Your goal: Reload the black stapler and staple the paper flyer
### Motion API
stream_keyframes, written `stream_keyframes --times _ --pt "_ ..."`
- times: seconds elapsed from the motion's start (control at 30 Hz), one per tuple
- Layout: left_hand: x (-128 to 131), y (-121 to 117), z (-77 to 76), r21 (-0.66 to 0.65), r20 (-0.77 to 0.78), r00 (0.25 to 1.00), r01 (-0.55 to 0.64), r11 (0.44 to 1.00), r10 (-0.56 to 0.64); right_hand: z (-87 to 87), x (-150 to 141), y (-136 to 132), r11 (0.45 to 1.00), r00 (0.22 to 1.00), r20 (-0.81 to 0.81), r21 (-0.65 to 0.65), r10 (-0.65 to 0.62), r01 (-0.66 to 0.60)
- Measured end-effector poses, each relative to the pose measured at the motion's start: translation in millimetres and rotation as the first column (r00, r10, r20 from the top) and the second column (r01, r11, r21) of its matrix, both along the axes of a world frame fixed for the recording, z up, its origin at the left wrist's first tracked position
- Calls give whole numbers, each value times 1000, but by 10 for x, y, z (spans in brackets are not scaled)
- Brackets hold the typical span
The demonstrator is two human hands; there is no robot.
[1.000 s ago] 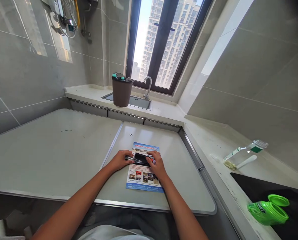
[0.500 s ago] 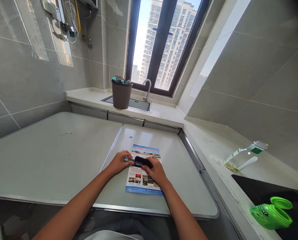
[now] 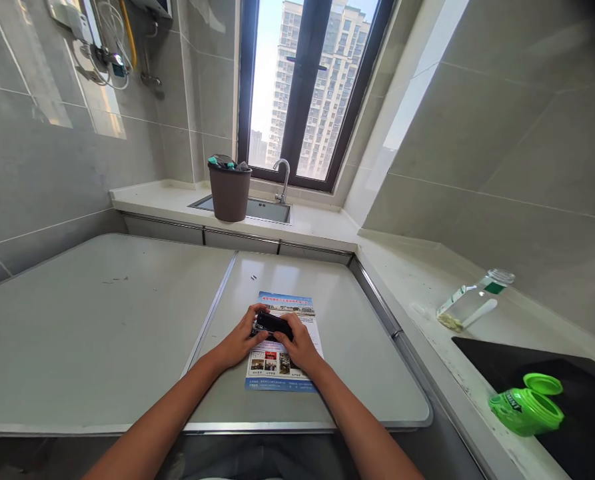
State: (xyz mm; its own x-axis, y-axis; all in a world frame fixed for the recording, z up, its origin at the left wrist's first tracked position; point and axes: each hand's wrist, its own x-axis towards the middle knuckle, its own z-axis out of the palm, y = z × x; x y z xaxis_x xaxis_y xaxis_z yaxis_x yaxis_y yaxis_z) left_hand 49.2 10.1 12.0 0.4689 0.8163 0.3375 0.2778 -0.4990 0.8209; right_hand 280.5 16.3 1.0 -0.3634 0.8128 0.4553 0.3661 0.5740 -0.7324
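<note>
Between my two hands is a black stapler [image 3: 274, 324], held low over a printed leaflet [image 3: 282, 385] with a blue border, photos and text. My left hand [image 3: 243, 335] grips the stapler's left end, its thumb on the near side and fingers on the far side. Around the other end, my right hand [image 3: 300, 341] is closed, thumb along the near side. The fingers cover parts of the stapler, and its underside is hidden. Beyond the leaflet, small metal pieces [image 3: 254, 277], perhaps staples, lie on the white table [image 3: 142, 360].
A brown bin [image 3: 230, 195] with things in it stands at the sink [image 3: 270, 211] below the window. On the right counter are a clear glass jar [image 3: 474, 303], a black cooktop [image 3: 584, 400] and a green tub [image 3: 527, 408] with its lid flipped up.
The silver metal part that stuck out at the stapler's left end no longer shows. My left hand has shifted closer to my right, onto the stapler's body. The view has turned slightly right.
</note>
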Motion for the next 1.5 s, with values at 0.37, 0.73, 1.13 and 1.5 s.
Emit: stream_keyframes --times 0.37,0.73,1.13,1.5 --pt "28 25 -143 25 -59 995 -73 997 74 5 -22 5 1000 1000 -26 0 0 0" --pt "-142 269 -101 -12 144 970 -196 980 196 -101 128 144 979 969 -137 -14 -206 206" --pt "-119 267 -177 -4 -14 969 -247 969 247 5 172 131 963 956 -112 -48 -270 266" --pt "-114 328 -495 174 -308 905 -251 952 295 -80 251 202 921 913 -120 -66 -389 383"
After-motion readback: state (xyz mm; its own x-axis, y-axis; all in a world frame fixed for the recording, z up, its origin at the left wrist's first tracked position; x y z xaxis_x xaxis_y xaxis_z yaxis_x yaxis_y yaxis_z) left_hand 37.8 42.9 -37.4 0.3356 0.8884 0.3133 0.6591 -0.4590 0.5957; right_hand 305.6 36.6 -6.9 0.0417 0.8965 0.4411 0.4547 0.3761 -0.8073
